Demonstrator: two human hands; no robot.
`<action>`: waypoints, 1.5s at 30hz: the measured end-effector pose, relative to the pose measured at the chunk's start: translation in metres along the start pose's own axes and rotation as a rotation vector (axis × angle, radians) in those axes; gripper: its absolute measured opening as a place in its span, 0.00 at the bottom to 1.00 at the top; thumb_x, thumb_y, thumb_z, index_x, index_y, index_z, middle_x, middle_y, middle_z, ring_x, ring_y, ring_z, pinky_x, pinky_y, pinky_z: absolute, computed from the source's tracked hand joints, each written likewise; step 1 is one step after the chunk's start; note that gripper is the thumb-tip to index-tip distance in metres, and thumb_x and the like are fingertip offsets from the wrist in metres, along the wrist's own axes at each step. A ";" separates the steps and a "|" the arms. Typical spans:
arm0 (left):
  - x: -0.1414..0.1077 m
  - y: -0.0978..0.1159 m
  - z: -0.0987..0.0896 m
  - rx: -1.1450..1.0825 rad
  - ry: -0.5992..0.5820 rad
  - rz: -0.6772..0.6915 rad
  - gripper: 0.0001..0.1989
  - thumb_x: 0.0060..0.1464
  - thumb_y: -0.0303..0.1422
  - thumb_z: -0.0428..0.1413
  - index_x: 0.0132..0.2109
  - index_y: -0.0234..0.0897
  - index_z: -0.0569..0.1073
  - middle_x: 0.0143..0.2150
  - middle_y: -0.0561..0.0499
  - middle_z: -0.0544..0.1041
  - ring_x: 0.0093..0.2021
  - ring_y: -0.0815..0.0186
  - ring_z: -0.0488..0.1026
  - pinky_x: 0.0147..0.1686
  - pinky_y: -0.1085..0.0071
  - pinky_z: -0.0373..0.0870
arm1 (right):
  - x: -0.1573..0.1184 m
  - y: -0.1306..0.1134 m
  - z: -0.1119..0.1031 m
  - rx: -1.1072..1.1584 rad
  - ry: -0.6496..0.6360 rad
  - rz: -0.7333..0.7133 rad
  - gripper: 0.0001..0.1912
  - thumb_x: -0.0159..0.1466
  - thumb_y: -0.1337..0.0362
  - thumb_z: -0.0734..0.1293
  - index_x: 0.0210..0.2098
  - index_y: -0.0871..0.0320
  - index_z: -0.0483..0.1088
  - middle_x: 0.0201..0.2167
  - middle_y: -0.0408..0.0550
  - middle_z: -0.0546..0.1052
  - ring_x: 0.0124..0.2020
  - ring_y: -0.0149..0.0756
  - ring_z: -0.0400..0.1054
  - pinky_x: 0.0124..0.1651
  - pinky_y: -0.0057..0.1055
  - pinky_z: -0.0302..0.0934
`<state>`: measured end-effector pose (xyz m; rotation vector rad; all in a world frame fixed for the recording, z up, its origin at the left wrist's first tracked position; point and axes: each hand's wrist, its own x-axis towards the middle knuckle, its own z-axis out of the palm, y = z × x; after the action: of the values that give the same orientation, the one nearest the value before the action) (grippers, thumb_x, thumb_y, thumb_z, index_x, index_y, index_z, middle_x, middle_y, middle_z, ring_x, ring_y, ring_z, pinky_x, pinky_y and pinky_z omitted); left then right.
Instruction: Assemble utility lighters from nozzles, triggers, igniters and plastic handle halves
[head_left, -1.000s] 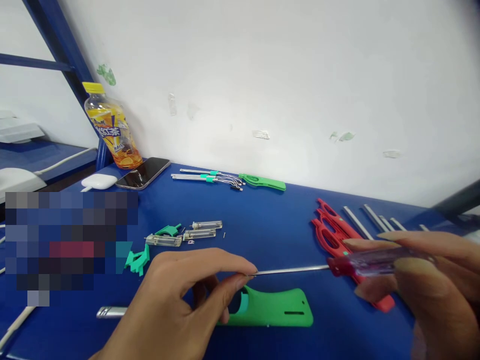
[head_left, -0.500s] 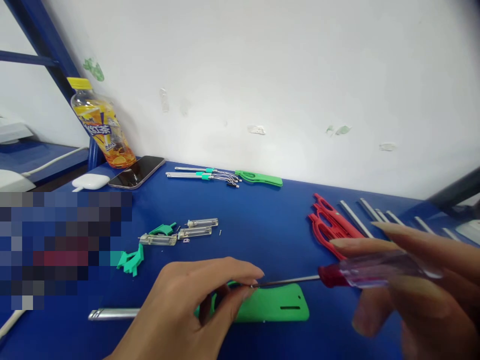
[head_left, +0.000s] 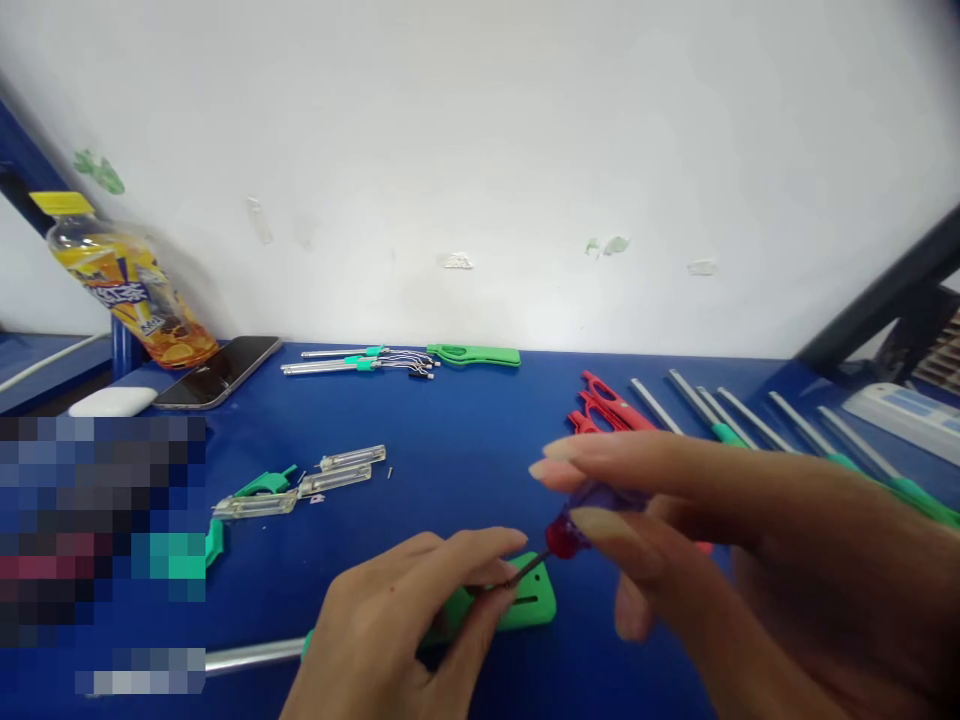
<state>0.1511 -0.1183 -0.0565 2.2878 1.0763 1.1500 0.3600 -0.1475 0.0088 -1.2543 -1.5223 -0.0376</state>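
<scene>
Beneath the nearer left hand [head_left: 409,610], a green-handled lighter [head_left: 534,612] lies roughly left to right on a blue table [head_left: 480,430], as thumb and forefinger pinch the tip of a screwdriver [head_left: 562,540] gripped between the fingertips of the right hand [head_left: 750,530].

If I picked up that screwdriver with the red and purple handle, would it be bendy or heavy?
The red-and-purple, plastic-looking screwdriver is probably light: the right hand grips it near the fingertips. Its thin, dark shaft looks straight, so it's likely stiff.
</scene>
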 end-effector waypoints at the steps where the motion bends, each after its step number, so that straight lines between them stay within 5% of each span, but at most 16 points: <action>1: 0.000 0.000 0.005 -0.015 -0.041 0.000 0.19 0.72 0.28 0.65 0.62 0.57 0.84 0.47 0.64 0.92 0.41 0.70 0.90 0.45 0.82 0.85 | 0.002 0.002 -0.001 0.025 -0.015 -0.022 0.09 0.73 0.57 0.77 0.47 0.31 0.89 0.26 0.33 0.84 0.17 0.32 0.76 0.22 0.25 0.75; 6: 0.001 0.004 0.023 0.003 -0.109 -0.006 0.21 0.76 0.26 0.61 0.67 0.53 0.80 0.51 0.60 0.90 0.46 0.68 0.89 0.48 0.78 0.85 | 0.009 0.015 -0.008 0.040 -0.047 -0.099 0.07 0.74 0.59 0.77 0.46 0.36 0.87 0.21 0.28 0.79 0.14 0.26 0.71 0.28 0.18 0.76; 11: 0.005 0.006 0.027 0.082 -0.137 -0.053 0.18 0.77 0.28 0.59 0.64 0.54 0.83 0.49 0.58 0.89 0.45 0.66 0.89 0.43 0.75 0.86 | 0.013 0.015 -0.014 0.025 -0.155 -0.128 0.09 0.74 0.65 0.75 0.47 0.40 0.85 0.31 0.30 0.88 0.23 0.29 0.82 0.31 0.17 0.77; 21: 0.001 0.002 0.033 0.021 -0.091 0.043 0.19 0.77 0.25 0.60 0.64 0.55 0.81 0.45 0.63 0.89 0.42 0.68 0.87 0.44 0.76 0.83 | 0.013 0.013 -0.016 -0.096 -0.171 -0.149 0.14 0.74 0.68 0.72 0.48 0.40 0.83 0.35 0.30 0.90 0.25 0.30 0.84 0.34 0.20 0.78; 32: -0.002 0.000 0.034 -0.007 -0.112 0.082 0.19 0.78 0.24 0.59 0.65 0.54 0.79 0.47 0.62 0.87 0.43 0.67 0.85 0.44 0.73 0.82 | 0.027 -0.004 -0.007 -0.203 -0.114 -0.230 0.07 0.75 0.50 0.75 0.48 0.38 0.87 0.28 0.39 0.87 0.30 0.44 0.88 0.25 0.28 0.76; 40: -0.004 0.001 0.029 -0.049 -0.148 0.085 0.18 0.78 0.23 0.59 0.64 0.51 0.79 0.48 0.60 0.87 0.43 0.68 0.84 0.45 0.75 0.82 | 0.010 0.016 -0.015 -0.061 -0.097 -0.142 0.12 0.76 0.66 0.72 0.49 0.40 0.85 0.33 0.32 0.89 0.21 0.29 0.80 0.32 0.21 0.78; 45: -0.005 0.001 0.028 -0.046 -0.159 0.094 0.19 0.77 0.23 0.60 0.66 0.49 0.78 0.49 0.59 0.87 0.44 0.67 0.84 0.46 0.74 0.83 | 0.006 0.021 -0.008 0.069 -0.088 -0.144 0.12 0.76 0.68 0.71 0.50 0.45 0.85 0.33 0.32 0.88 0.22 0.26 0.78 0.32 0.18 0.76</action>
<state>0.1722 -0.1225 -0.0759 2.3705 0.8826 0.9964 0.3813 -0.1396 0.0046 -1.1022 -1.6742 -0.0240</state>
